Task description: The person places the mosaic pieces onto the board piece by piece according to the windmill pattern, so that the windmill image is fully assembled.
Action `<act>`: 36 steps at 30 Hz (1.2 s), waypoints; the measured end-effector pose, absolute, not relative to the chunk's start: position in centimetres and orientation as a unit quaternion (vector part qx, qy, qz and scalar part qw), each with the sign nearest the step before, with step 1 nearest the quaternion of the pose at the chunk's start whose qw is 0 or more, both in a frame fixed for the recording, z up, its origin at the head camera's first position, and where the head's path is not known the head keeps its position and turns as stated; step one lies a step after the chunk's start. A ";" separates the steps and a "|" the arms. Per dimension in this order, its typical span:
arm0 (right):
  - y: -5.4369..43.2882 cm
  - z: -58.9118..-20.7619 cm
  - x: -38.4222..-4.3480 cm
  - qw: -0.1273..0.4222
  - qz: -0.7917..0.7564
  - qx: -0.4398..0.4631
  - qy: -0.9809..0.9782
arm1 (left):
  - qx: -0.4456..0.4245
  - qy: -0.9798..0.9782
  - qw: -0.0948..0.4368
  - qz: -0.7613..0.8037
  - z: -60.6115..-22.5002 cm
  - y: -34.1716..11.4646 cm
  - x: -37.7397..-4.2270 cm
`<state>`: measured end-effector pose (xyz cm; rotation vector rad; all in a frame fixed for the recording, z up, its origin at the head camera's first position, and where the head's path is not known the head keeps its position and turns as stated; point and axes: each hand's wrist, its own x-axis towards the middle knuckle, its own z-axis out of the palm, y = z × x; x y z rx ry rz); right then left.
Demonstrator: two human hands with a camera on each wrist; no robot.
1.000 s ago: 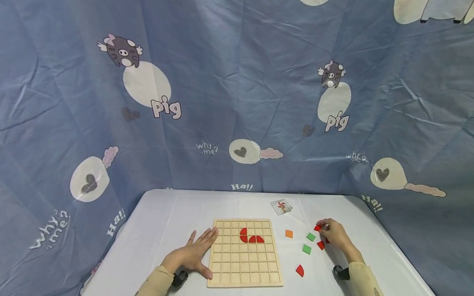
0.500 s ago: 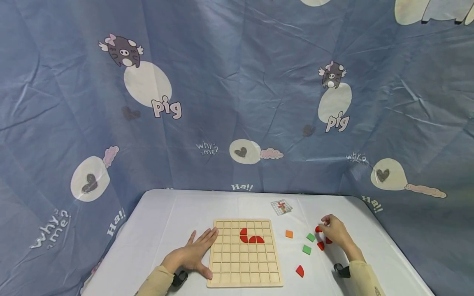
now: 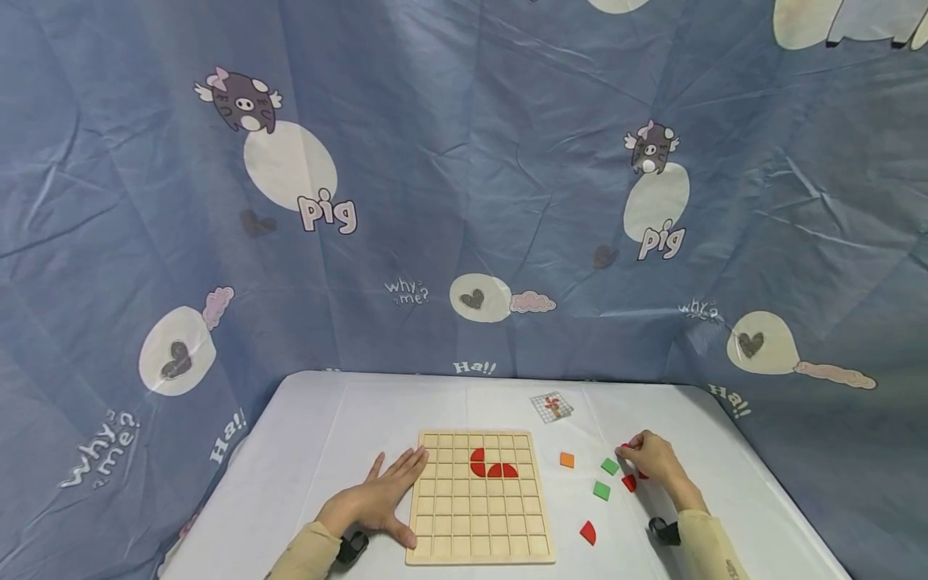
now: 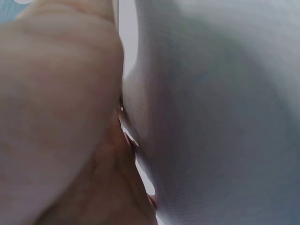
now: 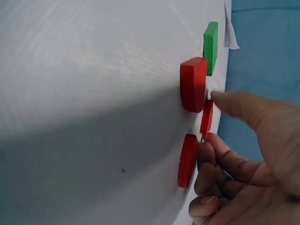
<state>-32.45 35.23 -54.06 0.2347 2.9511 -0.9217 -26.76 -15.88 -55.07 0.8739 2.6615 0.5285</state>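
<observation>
My left hand [image 3: 373, 501] lies with fingers spread at the left edge of a wooden grid board [image 3: 442, 528], thumb and fingertips touching its rim. Several red quarter-circle pieces [image 3: 477, 463] sit in the board's upper cells. On the tabletop to the right, thumb and index finger of my right hand [image 3: 658, 461] pinch a red quarter-circle piece [image 5: 206, 117]. Close by the hand lie two more red pieces, one [image 5: 193, 84] nearer the thumb and another [image 5: 188, 161] by the curled fingers. The left wrist view shows mostly palm and white cloth.
An orange square [image 3: 567, 460] and two green squares, one farther [image 3: 610, 466] and one nearer [image 3: 602, 490], lie right of the board. Nearer me is a lone red quarter-circle [image 3: 588, 532]. A patterned card [image 3: 552, 407] lies behind. A blue curtain [image 3: 435, 201] hangs beyond the table.
My right hand lifted its fingertips a little away from the far red piece, then came back down onto it. The left hand and the board have stayed put.
</observation>
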 end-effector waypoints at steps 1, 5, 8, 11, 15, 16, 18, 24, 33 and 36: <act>35.2 -54.1 -32.4 0.019 -0.297 0.074 0.952 | 0.304 0.923 0.146 0.184 -55.1 -15.9 -26.8; 35.1 -54.2 -32.6 0.010 -0.307 0.064 0.950 | 0.305 0.923 0.146 0.183 -55.1 -15.9 -26.8; 35.0 -54.2 -32.7 0.004 -0.307 0.053 0.950 | 0.306 0.923 0.146 0.182 -55.1 -15.9 -26.8; 35.0 -54.3 -32.8 -0.001 -0.303 0.045 0.952 | 0.306 0.923 0.146 0.182 -55.1 -15.9 -26.8; 35.0 -54.5 -32.8 -0.006 -0.305 0.040 0.951 | 0.304 0.924 0.146 0.181 -55.1 -15.9 -26.8; 35.0 -54.5 -32.8 -0.007 -0.307 0.040 0.951 | 0.303 0.924 0.146 0.181 -55.1 -15.9 -26.8; 35.1 -54.6 -32.8 -0.008 -0.309 0.039 0.950 | 0.303 0.925 0.146 0.179 -55.1 -15.8 -26.8; 35.0 -54.5 -32.5 -0.010 -0.321 0.044 0.946 | 0.307 0.923 0.145 0.179 -55.2 -15.9 -26.8; 33.8 -54.3 -32.4 -0.044 -0.307 0.036 0.950 | 0.306 0.924 0.142 0.177 -55.4 -15.9 -27.0; 32.9 -53.9 -32.2 -0.057 -0.298 0.023 0.953 | 0.305 0.924 0.144 0.181 -55.3 -15.9 -26.9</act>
